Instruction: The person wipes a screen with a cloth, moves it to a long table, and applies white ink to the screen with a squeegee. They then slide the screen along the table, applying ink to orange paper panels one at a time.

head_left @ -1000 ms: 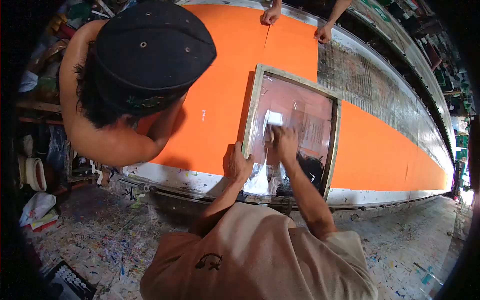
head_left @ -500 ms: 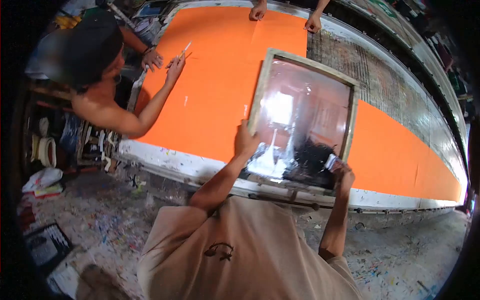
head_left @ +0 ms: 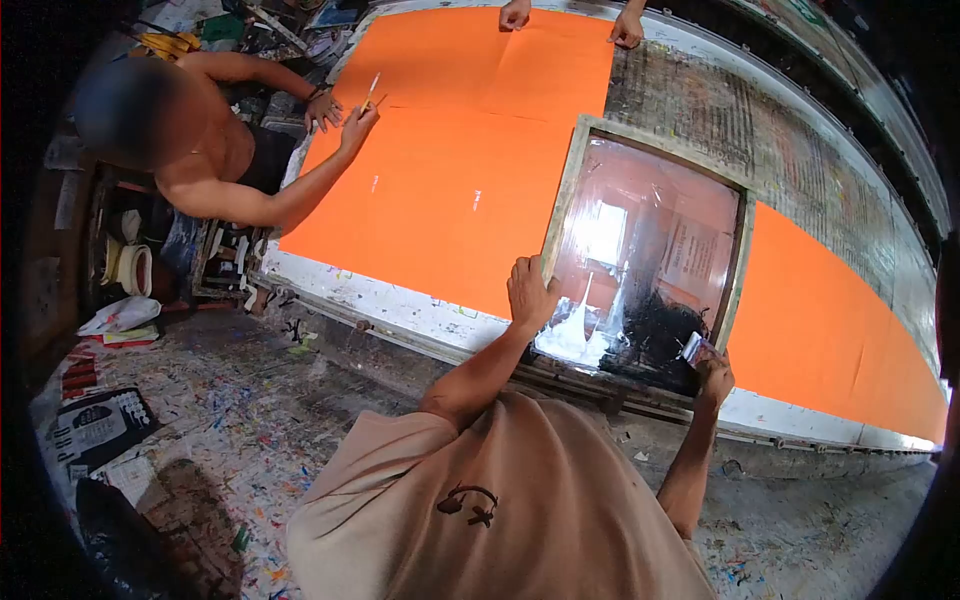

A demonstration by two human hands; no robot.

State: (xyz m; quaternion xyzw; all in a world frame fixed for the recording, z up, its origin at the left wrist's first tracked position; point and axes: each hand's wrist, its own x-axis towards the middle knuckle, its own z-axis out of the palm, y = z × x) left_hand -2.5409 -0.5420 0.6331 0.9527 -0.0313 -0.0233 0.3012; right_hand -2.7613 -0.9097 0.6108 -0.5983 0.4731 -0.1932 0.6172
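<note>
A wooden-framed screen [head_left: 650, 250] lies over the orange sheet [head_left: 430, 220] near the table's front edge. Its surface is glossy and see-through, with a black smear of ink [head_left: 660, 335] at the lower right. My left hand [head_left: 531, 293] is closed on the frame's left side near its lower corner. At the lower right corner, my right hand [head_left: 715, 376] grips a small tool with a pale blade [head_left: 693, 348], whose edge is beside the black ink.
A co-worker [head_left: 220, 150] leans over the sheet at the left, one hand flat, the other holding a thin pen-like tool [head_left: 370, 92]. Another person's hands [head_left: 627, 27] touch the far edge. A long table rail [head_left: 420, 345] runs along the front; paint specks cover the floor.
In the view, the screen and both my hands appear farther right and slightly lower, as does much of the scene. The co-worker at the left has raised their head and upper body.
</note>
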